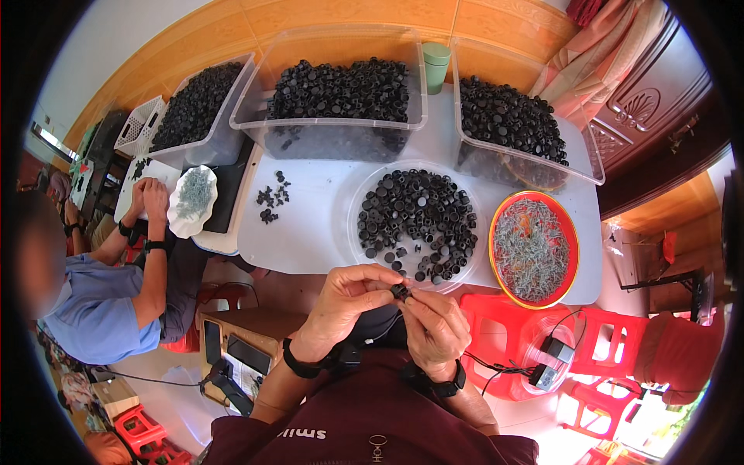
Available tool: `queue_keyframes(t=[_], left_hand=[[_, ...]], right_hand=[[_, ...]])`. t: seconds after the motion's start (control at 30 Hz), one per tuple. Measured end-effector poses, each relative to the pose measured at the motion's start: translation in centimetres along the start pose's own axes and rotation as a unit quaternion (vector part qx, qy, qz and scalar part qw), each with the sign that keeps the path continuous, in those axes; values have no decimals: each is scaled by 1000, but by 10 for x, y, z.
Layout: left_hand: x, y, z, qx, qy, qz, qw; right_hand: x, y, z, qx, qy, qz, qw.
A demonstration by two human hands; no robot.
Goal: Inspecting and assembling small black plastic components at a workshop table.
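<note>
Between the fingertips of both my hands is a small black plastic part (401, 291), held just in front of the table's near edge. My left hand (350, 301) pinches it from the left, thumb and forefinger together. My right hand (436, 324) grips it from the right; its fingers hide part of the piece. Just beyond lies a round clear tray (353, 232) with many small black round caps (418, 205). To its right, a red bowl with a yellow rim (574, 232) holds a heap of thin silvery metal pins (531, 252).
Clear plastic bins (329, 124) full of black parts line the table's back. A green canister (435, 66) stands between two of them. Several black pieces (273, 198) lie loose on the white table (310, 248). At left a co-worker (108, 302) sits by a white dish (186, 221). Red stools (504, 329) stand below.
</note>
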State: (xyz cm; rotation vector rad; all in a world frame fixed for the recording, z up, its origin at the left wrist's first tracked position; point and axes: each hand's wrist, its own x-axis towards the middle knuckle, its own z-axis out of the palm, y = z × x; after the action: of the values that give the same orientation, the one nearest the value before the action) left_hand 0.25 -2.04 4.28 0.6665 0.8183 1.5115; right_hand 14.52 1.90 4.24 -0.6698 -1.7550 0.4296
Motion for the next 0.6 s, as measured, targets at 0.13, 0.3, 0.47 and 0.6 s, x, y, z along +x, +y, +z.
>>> queue_keyframes(t=[0.13,0.3,0.47,0.6], left_hand=[[0,0,-3,-7,-4,-16,1000],[-1,0,-1,-6,2,-4,1000],[-1,1,-1,-1,13,-10,1000],[-1,3,-2,3,24,-9,1000]], right_hand=[[0,0,0,-3,-4,-6,1000],[-1,2,0,-3,-8,-6,1000],[-1,1,1,-3,-15,-6,1000],[1,2,0,1,-33,-4,999]])
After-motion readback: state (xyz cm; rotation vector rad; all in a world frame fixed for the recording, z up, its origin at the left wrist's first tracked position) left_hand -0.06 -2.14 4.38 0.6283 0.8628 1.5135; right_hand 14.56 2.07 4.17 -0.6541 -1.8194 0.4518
